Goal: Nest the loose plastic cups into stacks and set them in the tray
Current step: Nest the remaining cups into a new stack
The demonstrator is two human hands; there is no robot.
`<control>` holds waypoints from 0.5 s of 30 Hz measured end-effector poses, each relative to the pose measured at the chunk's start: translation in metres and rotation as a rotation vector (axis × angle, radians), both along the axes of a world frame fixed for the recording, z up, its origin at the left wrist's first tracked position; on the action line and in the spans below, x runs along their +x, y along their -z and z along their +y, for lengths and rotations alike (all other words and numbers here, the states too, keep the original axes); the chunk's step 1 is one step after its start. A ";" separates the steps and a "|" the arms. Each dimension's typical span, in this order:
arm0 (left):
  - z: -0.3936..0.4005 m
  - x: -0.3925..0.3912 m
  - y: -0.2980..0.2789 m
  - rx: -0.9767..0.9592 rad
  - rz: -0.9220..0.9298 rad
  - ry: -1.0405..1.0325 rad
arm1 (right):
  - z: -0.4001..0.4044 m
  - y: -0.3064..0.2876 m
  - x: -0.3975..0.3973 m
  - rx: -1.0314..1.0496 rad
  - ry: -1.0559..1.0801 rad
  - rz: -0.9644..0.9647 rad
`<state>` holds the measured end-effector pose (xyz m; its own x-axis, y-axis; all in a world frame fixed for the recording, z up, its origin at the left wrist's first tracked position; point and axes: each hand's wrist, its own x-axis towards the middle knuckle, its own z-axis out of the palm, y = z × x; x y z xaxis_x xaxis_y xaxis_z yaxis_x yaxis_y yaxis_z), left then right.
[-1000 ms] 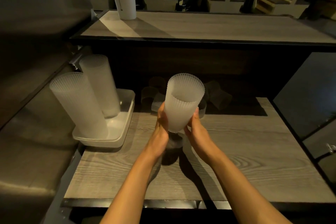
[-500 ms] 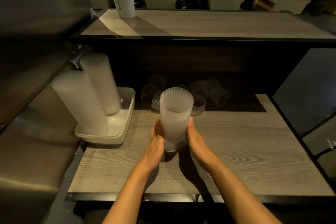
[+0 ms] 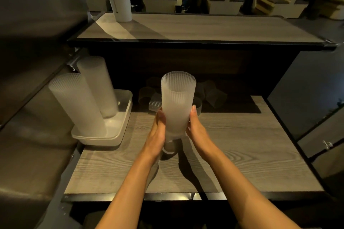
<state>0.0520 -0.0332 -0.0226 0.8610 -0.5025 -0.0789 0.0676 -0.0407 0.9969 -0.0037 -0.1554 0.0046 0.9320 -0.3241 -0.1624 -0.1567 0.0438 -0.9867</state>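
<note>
hands [image 3: 176, 128] hold ribbed cup stack [image 3: 177, 104] upright.

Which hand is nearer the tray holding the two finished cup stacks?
Left. The left hand holds the cup stack on the side facing the tray; the right hand holds the stack's far side, farther from the tray.

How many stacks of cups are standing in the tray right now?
2: a near stack at the front of the tray and a far stack behind it. A third stack is held outside it.
</note>
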 end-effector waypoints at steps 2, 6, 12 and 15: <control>0.000 -0.005 -0.001 0.014 -0.030 0.007 | -0.001 0.001 -0.007 -0.022 -0.004 -0.012; 0.001 -0.016 -0.004 0.066 -0.125 0.003 | 0.000 0.007 -0.016 -0.033 -0.006 -0.018; 0.007 -0.023 0.001 0.122 -0.168 0.019 | 0.001 0.015 -0.029 -0.084 -0.011 0.004; 0.010 -0.027 0.006 0.145 -0.175 0.014 | 0.003 0.019 -0.031 -0.089 -0.011 0.035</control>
